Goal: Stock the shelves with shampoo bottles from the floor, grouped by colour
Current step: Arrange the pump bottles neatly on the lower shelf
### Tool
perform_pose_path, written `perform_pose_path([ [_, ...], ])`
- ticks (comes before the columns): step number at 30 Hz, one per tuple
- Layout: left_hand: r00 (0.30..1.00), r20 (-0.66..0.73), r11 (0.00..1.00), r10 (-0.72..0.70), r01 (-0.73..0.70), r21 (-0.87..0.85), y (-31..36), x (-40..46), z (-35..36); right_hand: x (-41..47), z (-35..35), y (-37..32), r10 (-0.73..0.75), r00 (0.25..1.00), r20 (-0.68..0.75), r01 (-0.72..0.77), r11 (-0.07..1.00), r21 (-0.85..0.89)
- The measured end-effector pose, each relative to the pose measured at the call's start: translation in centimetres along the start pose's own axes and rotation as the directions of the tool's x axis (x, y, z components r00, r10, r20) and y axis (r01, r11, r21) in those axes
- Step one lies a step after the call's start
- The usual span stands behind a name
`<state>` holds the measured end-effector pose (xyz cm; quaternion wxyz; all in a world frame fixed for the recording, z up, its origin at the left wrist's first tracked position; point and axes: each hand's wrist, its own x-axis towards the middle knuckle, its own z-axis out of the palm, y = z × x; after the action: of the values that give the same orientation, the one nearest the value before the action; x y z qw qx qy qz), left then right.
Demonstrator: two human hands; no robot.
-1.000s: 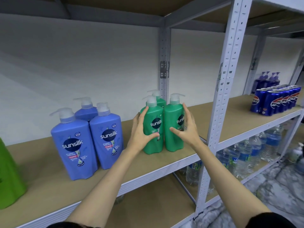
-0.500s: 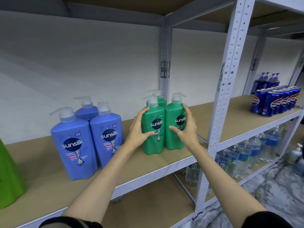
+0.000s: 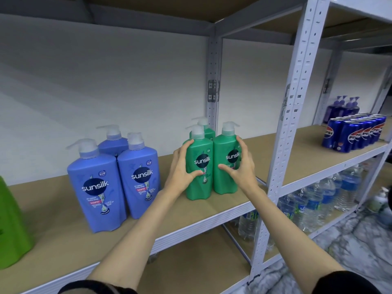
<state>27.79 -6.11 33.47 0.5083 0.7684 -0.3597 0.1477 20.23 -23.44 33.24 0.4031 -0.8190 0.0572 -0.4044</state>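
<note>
head view: we grip 2 upright green bottles (image 3: 224,164) on the shelf (image 3: 63,240), left hand (image 3: 180,168) curled round one, right hand (image 3: 241,166) round the other, beside 3 blue bottles (image 3: 95,187).

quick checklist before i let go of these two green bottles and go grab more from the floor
1. Left hand grips the left green bottle: ok.
2. Right hand grips the right green bottle: ok.
3. Both upright on the shelf, side by side: ok.
4. Third green bottle behind them, same colour: ok.
5. Apart from the blue bottles: ok.
6. Labels face front: ok.
7. More bottles on the floor: cannot tell.
</note>
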Motion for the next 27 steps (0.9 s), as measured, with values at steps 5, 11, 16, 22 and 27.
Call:
perform_pose_path([
  [5,1.0,0.016,1.0,-0.01,0.011,-0.02,0.0,0.1,-0.4,0.0,0.2,0.0,0.008,1.0,-0.002,-0.008,1.0,-0.015],
  [11,0.998,0.029,0.998,-0.05,0.051,-0.028,0.2,0.0,-0.5,0.1,0.2,0.0,0.011,1.0,0.011,-0.011,1.0,-0.025],
  [16,0.985,0.125,0.993,-0.118,0.115,0.03,1.8,-1.1,-1.4,-0.4,-0.1,-0.8,0.035,0.998,0.043,-0.032,0.997,-0.071],
  [22,0.988,0.137,0.982,-0.07,0.043,0.186,4.1,-5.2,-4.2,-2.2,-3.7,-2.5,0.108,0.993,0.044,-0.092,0.959,-0.269],
  [27,0.965,0.263,0.95,0.018,-0.099,0.296,5.3,-6.6,-3.8,-3.1,-3.9,-3.4,0.074,0.991,0.113,-0.029,0.934,-0.357],
])
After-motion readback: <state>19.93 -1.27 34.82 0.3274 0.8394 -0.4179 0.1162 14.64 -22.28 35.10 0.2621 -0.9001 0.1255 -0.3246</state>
